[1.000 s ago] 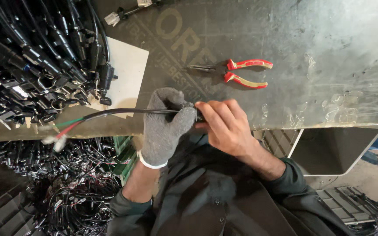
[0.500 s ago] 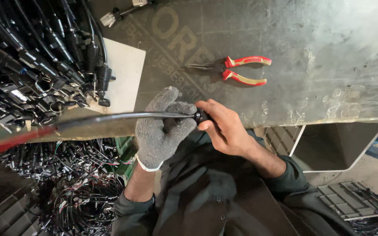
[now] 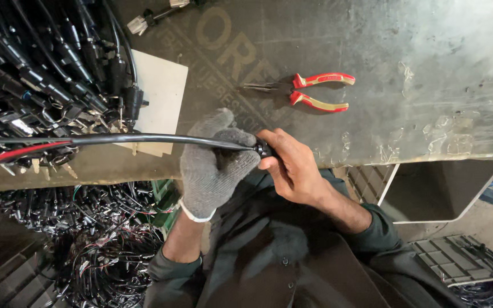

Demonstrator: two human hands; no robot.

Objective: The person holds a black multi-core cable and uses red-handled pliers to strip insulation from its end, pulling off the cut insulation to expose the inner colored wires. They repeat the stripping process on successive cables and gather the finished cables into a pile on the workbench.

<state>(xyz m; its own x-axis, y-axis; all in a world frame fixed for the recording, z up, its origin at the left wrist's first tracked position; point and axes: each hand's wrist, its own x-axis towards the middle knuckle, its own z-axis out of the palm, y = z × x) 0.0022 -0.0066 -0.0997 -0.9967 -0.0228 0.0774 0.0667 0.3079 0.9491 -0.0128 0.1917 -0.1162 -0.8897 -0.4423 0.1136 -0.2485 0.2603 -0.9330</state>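
Note:
My left hand [image 3: 215, 165], in a grey knit glove, is closed around a black sheathed cable [image 3: 138, 138] that runs out to the left across the bench edge. A red wire [image 3: 12, 154] sticks out of the cable's far left end. My bare right hand [image 3: 292, 168] pinches a small black fitting [image 3: 262, 149] on the cable just right of the glove. Both hands sit at the near edge of the worn metal bench [image 3: 429, 68].
Red-and-yellow-handled pliers [image 3: 309, 91] lie on the bench beyond my hands. A heap of black cables with connectors [image 3: 41, 74] fills the left, partly over a white card [image 3: 158, 97]. More wire bundles [image 3: 92, 251] lie below the bench. A white-framed bin [image 3: 440, 191] stands at right.
The cable has slid further left through my gloved hand, so more of it now stretches out leftward. My right hand has stayed at the fitting.

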